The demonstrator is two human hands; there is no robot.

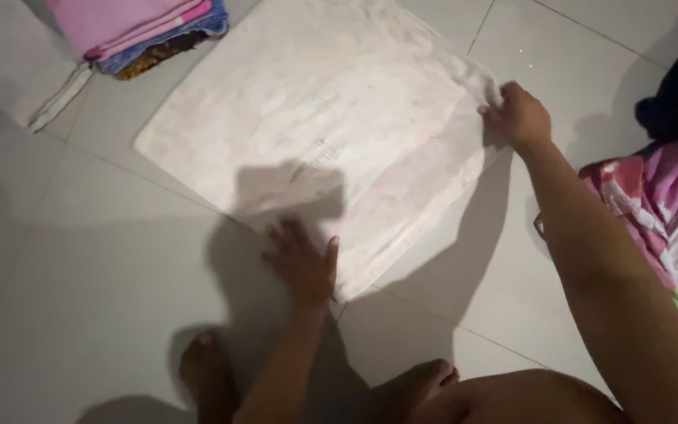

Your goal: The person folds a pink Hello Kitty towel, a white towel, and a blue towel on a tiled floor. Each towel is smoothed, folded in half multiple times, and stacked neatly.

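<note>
Pale floor tiles (80, 259) carry a white cloth (315, 118) spread flat. The left hand (301, 263), fingers splayed open, presses its near corner; the right hand (518, 116) pinches the far-right edge. Good practice: anchor one corner, then draw wrinkles outward evenly.

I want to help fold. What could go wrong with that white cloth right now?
The right hand pinches only the white cloth's far edge, so it might slip and bunch up. The left hand presses one near corner; pulling could skew the cloth. The pink bundle lies close and could get dragged in.
</note>
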